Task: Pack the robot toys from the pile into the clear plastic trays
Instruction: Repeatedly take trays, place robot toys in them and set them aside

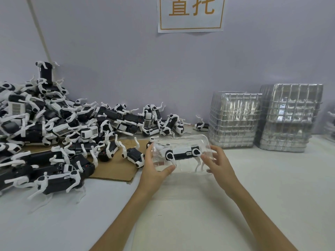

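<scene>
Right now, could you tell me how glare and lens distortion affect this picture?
Head view: glare streaks the tray stacks and whitens the held tray, leaving its edges faint; the wide lens bends the wall pipe at left; the toy inside is sharp.

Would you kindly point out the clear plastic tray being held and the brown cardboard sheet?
clear plastic tray (186, 166), head view, bare near part below the toy.
brown cardboard sheet (116, 169), head view, bare near part.
</scene>
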